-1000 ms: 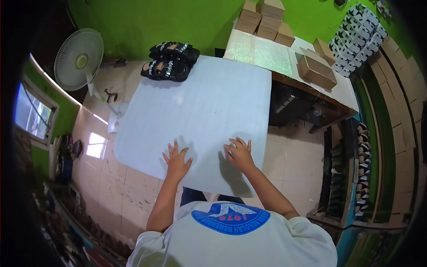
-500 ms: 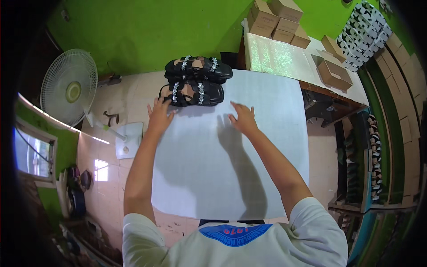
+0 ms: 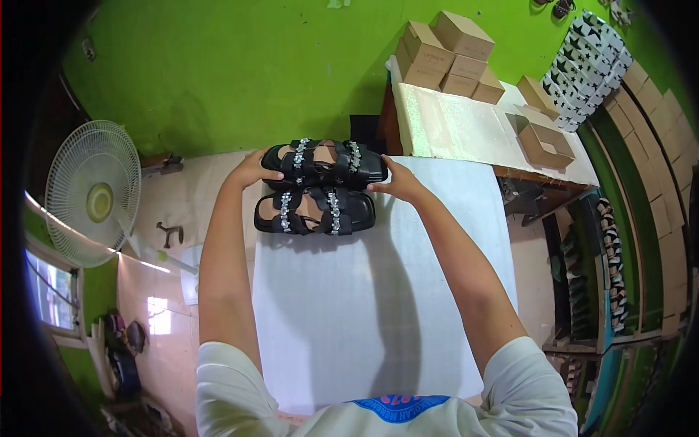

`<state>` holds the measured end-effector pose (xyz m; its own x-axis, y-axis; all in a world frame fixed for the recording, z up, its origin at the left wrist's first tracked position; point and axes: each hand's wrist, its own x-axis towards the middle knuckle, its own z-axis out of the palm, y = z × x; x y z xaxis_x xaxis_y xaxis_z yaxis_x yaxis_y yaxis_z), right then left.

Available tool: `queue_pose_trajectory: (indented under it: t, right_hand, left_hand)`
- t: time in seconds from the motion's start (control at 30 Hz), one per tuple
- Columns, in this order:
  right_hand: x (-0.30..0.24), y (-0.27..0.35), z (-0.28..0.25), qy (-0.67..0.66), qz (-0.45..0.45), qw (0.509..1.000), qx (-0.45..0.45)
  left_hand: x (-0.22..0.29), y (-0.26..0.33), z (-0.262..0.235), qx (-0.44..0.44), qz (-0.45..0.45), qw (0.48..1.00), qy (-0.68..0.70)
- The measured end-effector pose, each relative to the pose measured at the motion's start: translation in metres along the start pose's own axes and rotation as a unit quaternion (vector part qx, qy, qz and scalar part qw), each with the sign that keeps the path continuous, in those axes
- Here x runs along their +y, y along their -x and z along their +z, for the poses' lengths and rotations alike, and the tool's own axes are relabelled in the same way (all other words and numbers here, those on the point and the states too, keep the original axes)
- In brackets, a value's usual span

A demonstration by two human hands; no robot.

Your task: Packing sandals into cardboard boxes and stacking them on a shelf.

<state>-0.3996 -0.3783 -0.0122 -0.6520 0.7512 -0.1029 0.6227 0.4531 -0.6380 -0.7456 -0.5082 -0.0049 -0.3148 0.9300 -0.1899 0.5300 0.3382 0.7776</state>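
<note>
Two rows of black sandals with jewelled straps lie across the far end of the white table (image 3: 313, 342). At the heel end of the farther black sandal (image 3: 324, 162), my left hand (image 3: 247, 170) grips with its thumb in front and fingers behind. My right hand (image 3: 399, 180) grips the toe end of that same row, thumb on the near side. Closer to me rests the other black sandal (image 3: 314, 211), which neither hand touches. Whether more sandals sit under the farther one is hard to make out.
A white fan (image 3: 98, 193) stands on the floor to the left. At the back right, a side table (image 3: 451, 120) carries stacked brown boxes (image 3: 429, 54) and an open box (image 3: 546, 142). Shelves with shoes (image 3: 611, 266) line the right side; a green wall (image 3: 240, 80) is behind.
Both hands have reached forward from above the table and closed on the ends of the farther sandals. The view has tilted, so the sandals appear lower.
</note>
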Motion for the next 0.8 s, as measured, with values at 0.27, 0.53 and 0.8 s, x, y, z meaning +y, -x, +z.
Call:
queue_pose_trajectory:
  t: [0.27, 0.53, 0.8]
  right_hand:
    - [0.008, -0.004, -0.002, -0.076, -0.049, 0.996, 0.015]
    - [-0.003, 0.010, 0.006, -0.005, -0.089, 0.986, 0.140]
    - [0.010, 0.086, -0.047, 0.035, -0.195, 0.953, 0.230]
  left_hand:
    - [0.005, 0.010, -0.004, -0.024, 0.087, 0.996, -0.029]
    - [-0.006, 0.031, 0.008, 0.099, 0.077, 0.981, -0.148]
    - [0.078, 0.106, 0.032, 0.215, 0.182, 0.931, -0.233]
